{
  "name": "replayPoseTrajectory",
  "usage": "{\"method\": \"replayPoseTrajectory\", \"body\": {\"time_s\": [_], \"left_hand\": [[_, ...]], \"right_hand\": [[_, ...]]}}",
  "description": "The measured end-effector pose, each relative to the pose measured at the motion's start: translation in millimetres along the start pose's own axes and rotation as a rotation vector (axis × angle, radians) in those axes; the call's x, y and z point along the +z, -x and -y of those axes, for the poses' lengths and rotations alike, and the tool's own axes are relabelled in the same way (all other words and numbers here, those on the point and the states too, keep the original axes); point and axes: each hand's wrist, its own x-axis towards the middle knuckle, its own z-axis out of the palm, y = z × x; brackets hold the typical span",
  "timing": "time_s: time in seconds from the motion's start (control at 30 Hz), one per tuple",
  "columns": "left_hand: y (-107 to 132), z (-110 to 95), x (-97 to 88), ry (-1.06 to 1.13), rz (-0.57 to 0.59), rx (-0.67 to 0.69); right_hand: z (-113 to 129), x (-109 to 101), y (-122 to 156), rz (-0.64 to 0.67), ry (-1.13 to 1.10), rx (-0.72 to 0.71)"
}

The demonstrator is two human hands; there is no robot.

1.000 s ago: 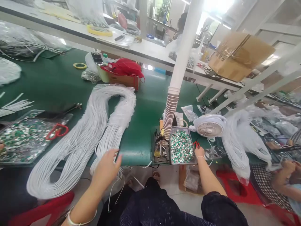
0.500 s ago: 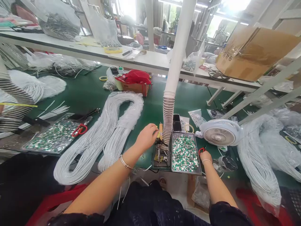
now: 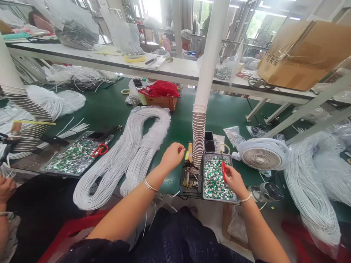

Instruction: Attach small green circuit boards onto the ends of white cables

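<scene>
My left hand [image 3: 172, 156] hovers over the green table, fingers pinched on the end of a thin white wire that trails down past my wrist. It is just left of a small black fixture [image 3: 189, 179] at the foot of a white ribbed duct [image 3: 199, 142]. My right hand [image 3: 232, 179] is closed on a red-handled tool [image 3: 223, 168], held upright over a metal tray [image 3: 208, 195] full of small green parts. A long bundle of white wires [image 3: 128, 157] lies to the left of my left hand.
A small white fan [image 3: 261, 156] lies right of the tray. A second tray of green parts with red scissors [image 3: 100, 149] sits at left, where another person's hand [image 3: 6, 188] shows. A red-topped box [image 3: 160, 95] stands behind; bagged white wire [image 3: 315, 182] hangs at right.
My left hand moved from the wire bundle's near end to the fixture. My right hand lifted the red-handled tool from beside the tray to above it. The view tilted up.
</scene>
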Motion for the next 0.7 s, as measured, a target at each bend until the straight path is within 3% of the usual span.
{"method": "replayPoseTrajectory", "body": {"time_s": [0.13,0.3,0.7], "left_hand": [[16.9,0.9,-2.0,0.106,-0.051,-0.126],[36.6,-3.3,5.7,0.246,-0.03,-0.25],[41.3,1.5,25.9,0.465,0.017,-0.337]], "right_hand": [[44.8,-3.3,8.6,0.151,-0.025,-0.177],[79.6,-0.8,5.2,0.254,0.035,-0.262],[94.3,5.9,-5.3,0.376,0.104,-0.261]]}}
